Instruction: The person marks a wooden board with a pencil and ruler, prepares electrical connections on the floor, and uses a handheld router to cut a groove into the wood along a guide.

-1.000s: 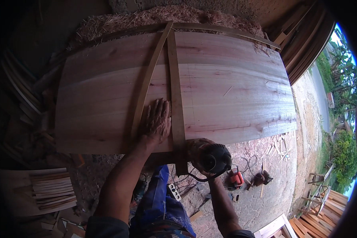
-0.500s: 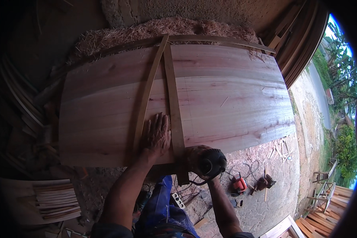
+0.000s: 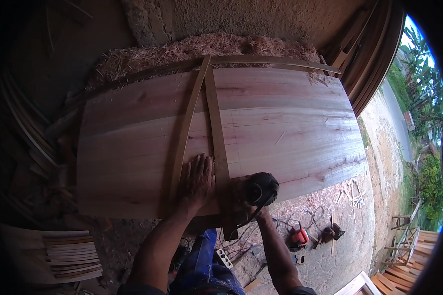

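A broad pale wooden panel (image 3: 290, 123) lies in front of me. My left hand (image 3: 199, 181) rests flat on it near the close edge, fingers stretched out. On either side of that hand are two narrow wooden strips, a left strip (image 3: 186, 132) and a right strip (image 3: 215, 128), which meet in a point at the far edge. The right strip's near end juts past the panel. My right hand (image 3: 262, 214) grips a corded power tool (image 3: 261, 189) with a round black housing, close beside the right strip. The tool hides most of those fingers and its base.
Wood shavings (image 3: 221, 48) are heaped beyond the panel. Long boards (image 3: 374, 54) lean at the far right. A red power tool (image 3: 299, 237) sits among cables on the ground, near a white block (image 3: 224, 258) with holes. Stacked slats (image 3: 71, 253) lie at the left.
The power tool in my right hand has moved away from me along the right strip, farther over the panel. My left hand keeps its place on the panel. The whole view has shifted slightly.
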Motion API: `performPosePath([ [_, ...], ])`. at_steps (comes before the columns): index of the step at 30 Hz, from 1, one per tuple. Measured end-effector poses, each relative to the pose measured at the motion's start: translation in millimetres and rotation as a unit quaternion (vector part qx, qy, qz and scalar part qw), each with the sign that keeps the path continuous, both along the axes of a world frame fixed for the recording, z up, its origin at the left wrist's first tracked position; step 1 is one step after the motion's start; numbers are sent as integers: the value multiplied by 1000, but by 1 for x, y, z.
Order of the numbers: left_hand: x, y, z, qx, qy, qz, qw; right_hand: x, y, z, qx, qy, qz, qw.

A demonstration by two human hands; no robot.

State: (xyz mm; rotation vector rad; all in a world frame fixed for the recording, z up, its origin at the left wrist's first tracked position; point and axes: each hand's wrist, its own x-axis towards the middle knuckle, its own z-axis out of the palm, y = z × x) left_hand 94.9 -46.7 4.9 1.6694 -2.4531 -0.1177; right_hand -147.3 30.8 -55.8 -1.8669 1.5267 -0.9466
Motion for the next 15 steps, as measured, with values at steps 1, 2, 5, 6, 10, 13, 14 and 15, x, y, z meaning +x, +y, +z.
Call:
performPosePath([
  [1, 0, 0, 0, 0, -5, 0, 1000, 1, -4, 1, -8, 27, 0, 1000],
  [2, 0, 0, 1, 0, -10, 0, 1000, 2, -9, 3, -15, 48, 2, 999],
  [5, 1, 1, 5, 0, -18, -6, 1000, 4, -23, 7, -36, 72, 0, 997],
  [6, 2, 1, 6, 0, -20, -9, 1000, 5, -29, 7, -47, 71, -6, 996],
  [10, -2, -2, 6, 13, -20, -17, 1000, -7, -45, -33, -50, 16, -22, 998],
  [13, 6, 0, 5, 25, -43, -13, 999, 3, -54, -31, 14, -44, -15, 999],
  [14, 6, 0, 13, 32, -57, -22, 998, 3, -59, -23, 38, -56, -18, 998],
  [15, 7, 1, 16, 39, -71, -30, 996, -1, -64, -32, 24, -20, -5, 999],
])
